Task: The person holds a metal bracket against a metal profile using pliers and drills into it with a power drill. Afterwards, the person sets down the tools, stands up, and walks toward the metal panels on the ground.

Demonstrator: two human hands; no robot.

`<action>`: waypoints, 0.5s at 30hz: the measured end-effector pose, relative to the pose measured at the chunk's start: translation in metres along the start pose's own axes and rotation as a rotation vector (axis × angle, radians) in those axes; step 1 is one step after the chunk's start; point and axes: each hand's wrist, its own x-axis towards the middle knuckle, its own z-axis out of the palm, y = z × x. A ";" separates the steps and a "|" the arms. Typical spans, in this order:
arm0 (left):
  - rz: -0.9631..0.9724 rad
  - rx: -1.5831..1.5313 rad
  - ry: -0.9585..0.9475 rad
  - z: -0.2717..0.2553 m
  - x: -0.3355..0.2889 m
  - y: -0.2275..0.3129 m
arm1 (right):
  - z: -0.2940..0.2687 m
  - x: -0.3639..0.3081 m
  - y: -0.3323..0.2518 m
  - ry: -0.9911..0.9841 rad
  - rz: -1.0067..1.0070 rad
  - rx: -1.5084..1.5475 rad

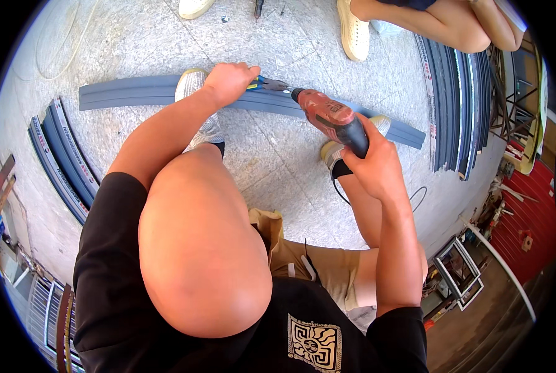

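Note:
My right hand [377,158] is wrapped round the grip of a red and black power drill [329,115], whose chuck points up and left. My left hand [231,82] is closed on pliers [272,84] with blue and yellow handles. Their jaws meet the front of the drill's chuck, and what lies between is too small to make out. Below both tools a long grey profile strip [262,102] lies across the floor. My left shoe [194,93] rests on the strip, and my right shoe [380,126] is at its right part.
Stacked grey profiles lie on the floor at the left [66,149] and right [457,105]. Across from me another person's leg and white shoe [354,34] show. Metal frames [458,270] and a red corrugated sheet [530,224] stand at the right. A thin cable [420,199] loops near my right arm.

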 end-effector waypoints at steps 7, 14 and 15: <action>-0.015 -0.030 -0.048 -0.006 0.001 0.003 | -0.002 0.013 -0.007 0.014 -0.054 0.016; -0.007 -0.029 -0.042 0.004 0.001 -0.001 | 0.006 0.011 -0.012 0.010 0.000 -0.078; -0.008 -0.013 -0.041 0.003 0.002 -0.001 | 0.008 0.009 -0.012 0.041 -0.034 -0.100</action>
